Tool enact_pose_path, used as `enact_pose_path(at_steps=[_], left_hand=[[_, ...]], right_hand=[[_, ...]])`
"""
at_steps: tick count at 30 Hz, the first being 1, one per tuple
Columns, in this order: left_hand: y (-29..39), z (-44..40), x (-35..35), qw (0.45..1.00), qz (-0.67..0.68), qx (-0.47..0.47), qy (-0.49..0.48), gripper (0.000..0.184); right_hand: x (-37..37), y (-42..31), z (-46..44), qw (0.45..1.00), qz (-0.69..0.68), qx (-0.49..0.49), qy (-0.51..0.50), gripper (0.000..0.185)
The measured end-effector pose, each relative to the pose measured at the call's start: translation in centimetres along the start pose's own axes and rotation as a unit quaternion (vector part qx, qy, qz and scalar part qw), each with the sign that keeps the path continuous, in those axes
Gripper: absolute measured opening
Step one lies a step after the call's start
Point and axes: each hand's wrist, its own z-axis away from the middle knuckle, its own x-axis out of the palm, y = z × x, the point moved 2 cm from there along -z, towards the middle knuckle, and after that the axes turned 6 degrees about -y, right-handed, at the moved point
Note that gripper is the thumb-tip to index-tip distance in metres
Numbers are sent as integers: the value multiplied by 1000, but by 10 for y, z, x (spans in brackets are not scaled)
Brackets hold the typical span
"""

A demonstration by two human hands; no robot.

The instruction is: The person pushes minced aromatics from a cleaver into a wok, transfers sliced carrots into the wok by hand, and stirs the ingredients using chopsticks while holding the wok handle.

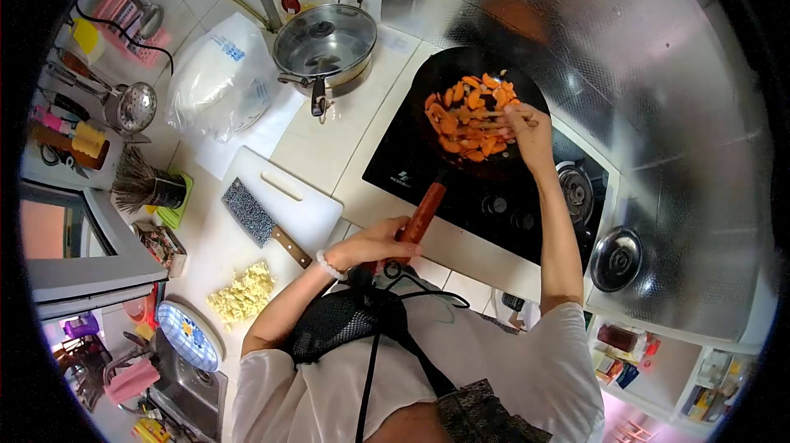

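A black wok sits on the black glass stove, with sliced carrots spread over its bottom. My left hand, wearing a pale bead bracelet, is closed round the wok's reddish-brown handle. Over the wok's right side, my right hand grips wooden chopsticks, their tips down among the carrots. A cleaver with a speckled blade and wooden handle lies on the white cutting board to the left. Near it is a pile of chopped pale-yellow food.
A glass-lidded pot and a plastic-covered item stand at the back left. A black round lid-like object is right of the stove. A sink and a blue-patterned plate are at lower left. Foil lines the wall.
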Motion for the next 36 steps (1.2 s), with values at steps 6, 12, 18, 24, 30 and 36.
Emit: enact_pose_path(at_steps=[6,12,18,24,30,36], left_hand=[[-6,0,1,1000,24,-11,-10,53],[4,4,0,998,3,-61,-11,54],[2,-3,1,1000,-5,10,-5,47],[-5,-1,-5,997,6,-64,-44,62],[-6,-2,-4,998,26,-54,-35,63],[0,1,-6,994,9,-99,-52,75]], right_hand=[[20,45,-28,988,-77,-124,45,22],[-42,21,-20,993,-11,-15,113,18],[-23,66,-43,972,81,-161,154,23],[-42,20,-17,993,-66,-57,77,25],[-65,52,-45,977,-41,-131,162,20],[-65,30,-39,994,-28,-27,104,20]])
